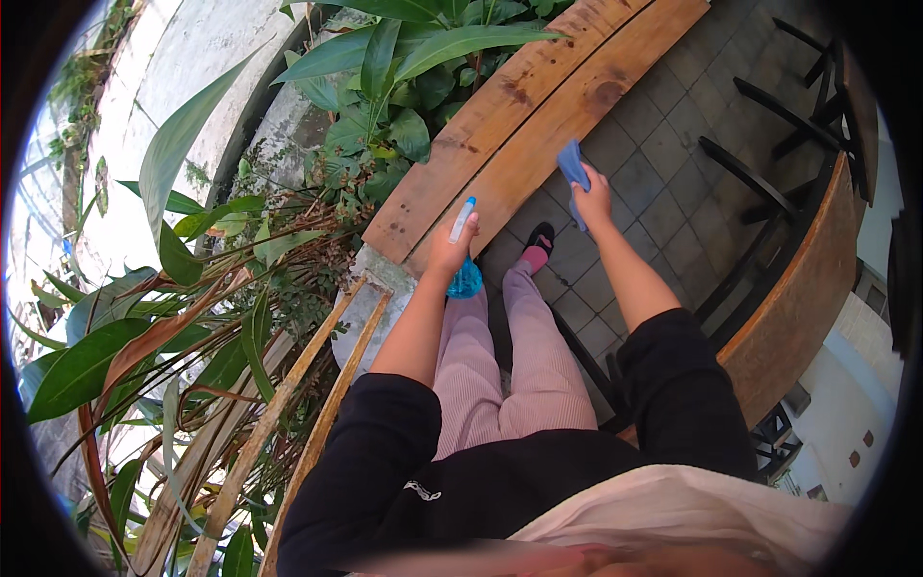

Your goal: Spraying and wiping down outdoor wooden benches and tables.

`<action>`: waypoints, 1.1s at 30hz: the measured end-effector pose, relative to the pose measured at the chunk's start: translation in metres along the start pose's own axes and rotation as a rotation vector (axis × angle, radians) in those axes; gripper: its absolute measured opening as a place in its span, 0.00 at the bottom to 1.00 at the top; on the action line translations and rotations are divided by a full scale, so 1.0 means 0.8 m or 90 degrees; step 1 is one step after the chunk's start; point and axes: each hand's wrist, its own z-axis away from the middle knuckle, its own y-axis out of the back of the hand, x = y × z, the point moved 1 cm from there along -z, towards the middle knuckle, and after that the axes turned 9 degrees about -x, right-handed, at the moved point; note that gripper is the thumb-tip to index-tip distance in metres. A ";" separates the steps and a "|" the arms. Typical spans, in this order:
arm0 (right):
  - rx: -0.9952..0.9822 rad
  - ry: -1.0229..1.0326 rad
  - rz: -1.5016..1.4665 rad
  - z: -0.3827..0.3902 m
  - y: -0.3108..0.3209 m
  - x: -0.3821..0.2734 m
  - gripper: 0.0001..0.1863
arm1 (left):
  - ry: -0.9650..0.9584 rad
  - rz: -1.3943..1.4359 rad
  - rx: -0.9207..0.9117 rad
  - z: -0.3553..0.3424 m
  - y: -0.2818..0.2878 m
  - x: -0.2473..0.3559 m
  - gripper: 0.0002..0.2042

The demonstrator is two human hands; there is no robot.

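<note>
My left hand [449, 248] is closed around the neck of a spray bottle [465, 280] with a white and blue head and a clear blue body. It hovers over the near end of a wooden bench top [519, 159] made of two long planks with dark stains. Out to the right, my right hand [593, 198] grips a folded blue cloth [573, 165], its upper part by the bench's right edge. The fingers of my left hand are partly hidden behind the bottle.
Leafy plants [385, 106] crowd the bench's left side, with long leaves reaching over it. Two thin wooden poles [317, 404] slant up at lower left. Grey floor tiles [663, 144] lie right of the bench. A wooden table [793, 298] and dark chair frames [769, 183] stand farther right.
</note>
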 end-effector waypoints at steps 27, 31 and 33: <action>0.152 -0.004 0.169 -0.078 -0.056 -0.105 0.22 | -0.190 -0.021 0.093 -0.003 0.076 -0.014 0.35; -0.167 0.391 0.241 0.004 -0.143 -0.155 0.21 | -0.207 -0.031 0.092 -0.003 0.073 -0.013 0.17; -0.257 0.553 0.292 -0.004 -0.150 -0.159 0.21 | -0.236 -0.072 0.080 -0.006 0.079 -0.026 0.11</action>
